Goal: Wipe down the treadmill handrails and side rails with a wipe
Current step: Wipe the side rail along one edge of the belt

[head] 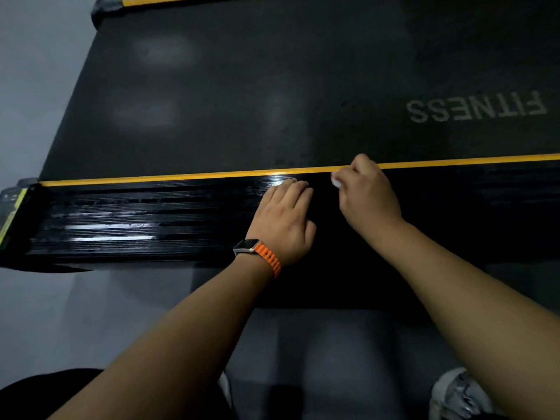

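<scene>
R hand (368, 189) has its fingers curled round the wipe (335, 181), pressing it on the rail (136, 219) by the yellow stripe (181, 177). L hand (286, 216) is just beside it, fingers loose, resting on rail, holding nothing. Rail runs L–R. Left stretch looks wet, so next stroke prob. goes right.

The near side rail (136, 219) is a glossy black ribbed strip running left to right across the middle of the frame. A yellow stripe runs along its upper edge, and shiny streaks show on its left part. The wipe (335, 181) is a small white wad, mostly hidden under the right hand (368, 195), which holds it on the rail just below the stripe, right of centre. The far side rail (181, 0) shows at the top left.
</scene>
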{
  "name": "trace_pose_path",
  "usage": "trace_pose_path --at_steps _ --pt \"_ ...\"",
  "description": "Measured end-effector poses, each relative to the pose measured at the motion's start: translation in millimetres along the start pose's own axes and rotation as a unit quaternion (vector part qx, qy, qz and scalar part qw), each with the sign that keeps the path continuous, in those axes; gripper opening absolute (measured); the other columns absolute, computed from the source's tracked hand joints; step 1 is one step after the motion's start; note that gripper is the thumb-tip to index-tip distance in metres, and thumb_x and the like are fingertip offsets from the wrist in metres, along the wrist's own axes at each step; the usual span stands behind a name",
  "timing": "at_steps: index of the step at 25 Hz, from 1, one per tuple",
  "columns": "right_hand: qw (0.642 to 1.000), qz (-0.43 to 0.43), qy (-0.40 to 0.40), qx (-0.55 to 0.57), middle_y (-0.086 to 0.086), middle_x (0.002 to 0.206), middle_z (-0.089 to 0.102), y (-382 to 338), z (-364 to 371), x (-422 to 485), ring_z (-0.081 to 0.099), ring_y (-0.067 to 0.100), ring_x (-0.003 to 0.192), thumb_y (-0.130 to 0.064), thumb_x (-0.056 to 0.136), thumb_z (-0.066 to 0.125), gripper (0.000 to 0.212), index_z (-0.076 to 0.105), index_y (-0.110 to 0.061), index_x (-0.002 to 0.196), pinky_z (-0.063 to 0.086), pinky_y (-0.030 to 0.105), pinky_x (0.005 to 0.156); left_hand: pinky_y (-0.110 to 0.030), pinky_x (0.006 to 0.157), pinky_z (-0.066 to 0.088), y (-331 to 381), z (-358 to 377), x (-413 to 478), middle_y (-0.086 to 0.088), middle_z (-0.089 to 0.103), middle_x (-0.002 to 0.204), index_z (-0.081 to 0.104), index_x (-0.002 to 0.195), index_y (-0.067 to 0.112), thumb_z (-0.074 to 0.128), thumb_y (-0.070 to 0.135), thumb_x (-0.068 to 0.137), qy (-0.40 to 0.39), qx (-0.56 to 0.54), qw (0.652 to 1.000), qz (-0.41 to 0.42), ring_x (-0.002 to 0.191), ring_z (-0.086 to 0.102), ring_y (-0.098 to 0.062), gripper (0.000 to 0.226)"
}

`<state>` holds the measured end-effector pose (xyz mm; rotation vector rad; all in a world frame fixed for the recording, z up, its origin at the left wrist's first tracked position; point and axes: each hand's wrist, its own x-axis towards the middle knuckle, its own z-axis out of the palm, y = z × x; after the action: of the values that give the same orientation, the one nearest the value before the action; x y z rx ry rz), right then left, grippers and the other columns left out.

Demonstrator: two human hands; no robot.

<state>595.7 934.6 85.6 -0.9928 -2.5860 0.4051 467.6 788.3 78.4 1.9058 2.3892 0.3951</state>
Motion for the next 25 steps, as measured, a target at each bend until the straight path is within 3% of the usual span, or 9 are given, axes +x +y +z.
trace_pose_path --at_steps 2,5,8,11,14,17,20,23,25 --pt "0.999 -0.038 -0.012 -0.008 0.014 0.095 0.052 -3 2 0 0.053 0.034 0.087 -0.008 0.092 0.057 0.017 0.072 -0.004 0.098 0.050 0.043 0.069 -0.046 0.115 0.036 0 0 0 -0.013 0.056 0.140 0.057 0.138 0.005 0.045 0.035 0.087 -0.002 -0.004 1.000 -0.001 0.136 0.046 -0.032 0.060" --pt "1.000 0.007 -0.014 -0.023 0.014 0.099 0.053 -3 -2 5 0.053 0.033 0.092 -0.007 0.093 0.056 0.018 0.071 -0.005 0.102 0.050 0.047 0.073 -0.045 0.116 0.035 0 -1 0 -0.012 0.056 0.140 0.056 0.138 0.006 0.044 0.036 0.088 -0.003 -0.002 1.000 -0.002 0.136 0.045 -0.031 0.060" --pt "0.998 -0.007 -0.030 -0.049 0.013 0.101 0.051 10 -12 3 0.052 0.032 0.093 -0.007 0.093 0.055 0.019 0.070 -0.004 0.104 0.050 0.044 0.074 -0.046 0.118 0.035 -1 0 0 -0.011 0.055 0.142 0.055 0.139 0.006 0.045 0.036 0.088 -0.006 -0.007 1.000 -0.002 0.137 0.044 -0.030 0.060" --pt "0.998 0.048 -0.026 -0.040 0.012 0.103 0.051 23 -21 -3 0.052 0.030 0.096 -0.005 0.093 0.057 0.019 0.069 -0.005 0.108 0.048 0.040 0.077 -0.047 0.118 0.034 -3 1 -1 -0.010 0.054 0.143 0.054 0.141 0.008 0.046 0.037 0.089 -0.007 -0.009 1.000 -0.002 0.139 0.043 -0.029 0.059" --pt "0.999 -0.007 -0.047 -0.027 0.013 0.101 0.051 27 -24 -11 0.053 0.031 0.093 -0.004 0.093 0.058 0.022 0.071 -0.004 0.111 0.051 0.044 0.075 -0.047 0.118 0.034 -1 2 -1 -0.010 0.054 0.143 0.054 0.140 0.008 0.046 0.036 0.089 -0.007 -0.011 1.000 -0.003 0.138 0.043 -0.029 0.059" --pt "0.999 0.034 -0.030 -0.008 0.013 0.099 0.051 31 -26 -12 0.053 0.032 0.094 -0.003 0.093 0.059 0.018 0.071 -0.005 0.106 0.051 0.046 0.079 -0.047 0.119 0.034 -3 3 0 -0.009 0.054 0.143 0.053 0.141 0.009 0.046 0.037 0.090 -0.005 -0.011 1.000 -0.001 0.139 0.042 -0.028 0.059" --pt "0.999 -0.005 -0.043 -0.011 0.012 0.098 0.051 30 -26 -20 0.054 0.032 0.096 -0.003 0.091 0.060 0.018 0.070 -0.004 0.106 0.052 0.045 0.075 -0.046 0.119 0.034 -4 4 0 -0.010 0.054 0.143 0.054 0.141 0.008 0.046 0.037 0.090 -0.004 -0.012 1.000 0.000 0.138 0.043 -0.029 0.059" --pt "0.999 0.040 -0.028 -0.008 0.012 0.100 0.052 32 -29 -23 0.054 0.032 0.099 -0.004 0.091 0.060 0.019 0.071 -0.004 0.107 0.052 0.046 0.080 -0.046 0.118 0.034 -3 3 0 -0.010 0.054 0.142 0.054 0.141 0.008 0.047 0.036 0.090 -0.004 -0.011 1.000 0.002 0.138 0.043 -0.028 0.058" --pt "0.999 0.012 -0.039 -0.001 0.011 0.098 0.051 30 -28 -25 0.053 0.031 0.095 -0.004 0.092 0.059 0.017 0.070 -0.004 0.105 0.052 0.048 0.077 -0.047 0.117 0.035 -3 3 0 -0.012 0.056 0.140 0.056 0.139 0.006 0.047 0.035 0.089 0.002 -0.009 1.000 0.004 0.136 0.045 -0.030 0.058"
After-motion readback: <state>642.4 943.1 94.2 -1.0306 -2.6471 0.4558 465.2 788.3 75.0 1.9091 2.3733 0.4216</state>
